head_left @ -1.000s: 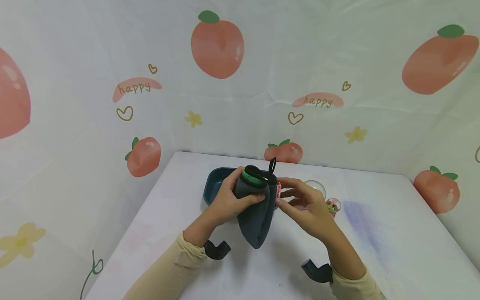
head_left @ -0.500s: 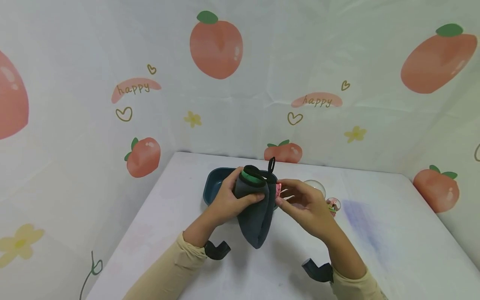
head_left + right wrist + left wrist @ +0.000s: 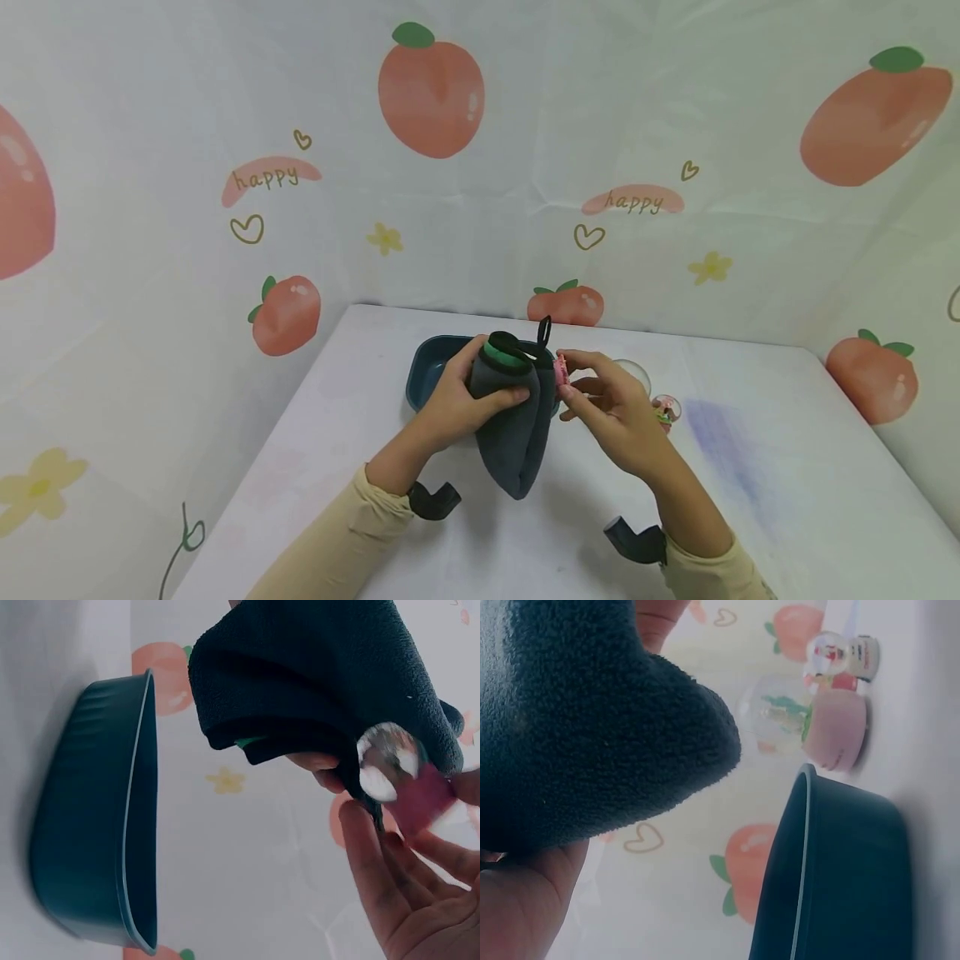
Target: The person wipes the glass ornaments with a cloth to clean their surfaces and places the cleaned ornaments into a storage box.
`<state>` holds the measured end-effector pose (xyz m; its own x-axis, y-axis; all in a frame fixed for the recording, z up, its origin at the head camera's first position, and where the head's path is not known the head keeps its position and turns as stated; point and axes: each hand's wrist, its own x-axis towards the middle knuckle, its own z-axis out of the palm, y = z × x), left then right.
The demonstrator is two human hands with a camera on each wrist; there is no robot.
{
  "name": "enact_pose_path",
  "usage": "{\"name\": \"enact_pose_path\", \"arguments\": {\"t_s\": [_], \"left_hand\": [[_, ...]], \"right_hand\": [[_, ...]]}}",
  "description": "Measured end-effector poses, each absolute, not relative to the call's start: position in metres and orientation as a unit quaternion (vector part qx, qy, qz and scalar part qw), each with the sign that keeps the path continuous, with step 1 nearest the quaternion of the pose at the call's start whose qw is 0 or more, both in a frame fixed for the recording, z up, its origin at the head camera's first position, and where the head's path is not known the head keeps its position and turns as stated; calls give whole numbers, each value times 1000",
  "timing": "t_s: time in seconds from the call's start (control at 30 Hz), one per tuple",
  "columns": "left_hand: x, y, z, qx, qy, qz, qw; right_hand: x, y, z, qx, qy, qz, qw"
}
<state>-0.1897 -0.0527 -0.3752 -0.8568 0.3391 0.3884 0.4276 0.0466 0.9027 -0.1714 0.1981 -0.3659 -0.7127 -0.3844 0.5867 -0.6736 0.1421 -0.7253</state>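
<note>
My left hand [image 3: 462, 404] grips a folded dark blue-grey towel [image 3: 510, 442] with black trim, a black hanging loop and a green patch inside its fold. The thumb lies across the front of the towel. Beside the towel's right edge, my right hand [image 3: 618, 417] pinches a small snow globe by its pink base [image 3: 424, 801]. In the right wrist view the clear dome [image 3: 388, 761] lies against the towel, blurred. From the head only a bit of the pink base shows between towel and fingertips.
A dark teal basin [image 3: 426, 379] stands behind the left hand. Past the right hand are a larger clear-domed globe [image 3: 632, 375] with a pink base [image 3: 835, 729] and a small snow globe [image 3: 666, 412]. A fruit-printed backdrop rises behind the white table [image 3: 315, 467].
The right hand's fingers have shifted and the pink base has turned and moved slightly right, so more of it shows. The left hand and the towel stay almost where they were.
</note>
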Motion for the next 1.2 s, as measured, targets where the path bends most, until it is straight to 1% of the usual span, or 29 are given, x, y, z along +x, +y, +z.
{"name": "enact_pose_path", "arguments": {"t_s": [0.2, 0.33, 0.47, 0.57, 0.77, 1.0, 1.07, 1.2], "left_hand": [[-191, -56, -375, -260, -720, -642, 49], [-191, -56, -374, -260, -718, -645, 42], [-191, -55, -374, -269, -713, -646, 35], [-191, -54, -375, -275, -710, -647, 36], [-191, -54, -376, -275, -706, -652, 30], [-191, -54, -376, -272, -709, -650, 27], [-190, -53, -376, -272, -709, -650, 28], [-189, -53, -376, -272, -710, -649, 21]], "right_hand": [[-171, 200, -365, 340, -737, 562, 158], [-170, 200, -366, 312, -732, 587, 146], [-171, 198, -367, 298, -731, 590, 170], [-173, 198, -368, 304, -732, 583, 179], [-175, 199, -370, 335, -728, 572, 174], [-171, 197, -370, 347, -743, 554, 141], [-170, 197, -370, 351, -751, 540, 145], [-171, 196, -371, 357, -767, 504, 174]]}}
